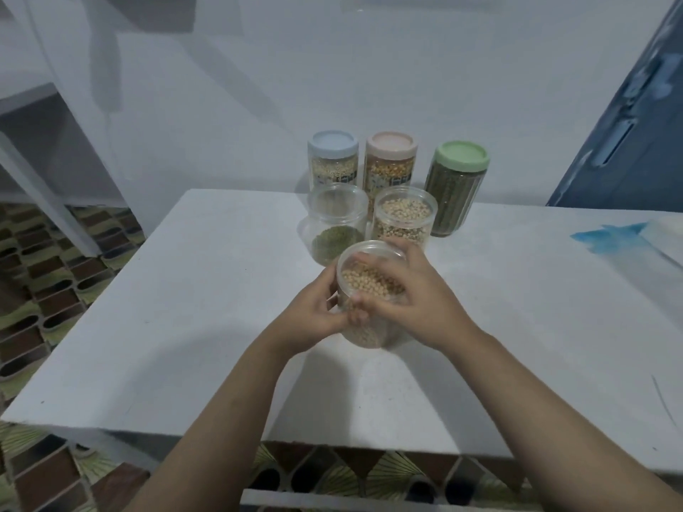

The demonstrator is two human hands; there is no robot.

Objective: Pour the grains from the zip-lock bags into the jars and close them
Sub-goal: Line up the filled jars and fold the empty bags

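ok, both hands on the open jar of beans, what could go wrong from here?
1. The held jar has no lid and is nearly full; a tilt by the left hand or right hand could spill beans onto the table.
2. Two more open jars, the green-grain jar and the pale-bean jar, stand right behind it; pushing forward could knock them.
3. No spare lids are in view for the open jars.
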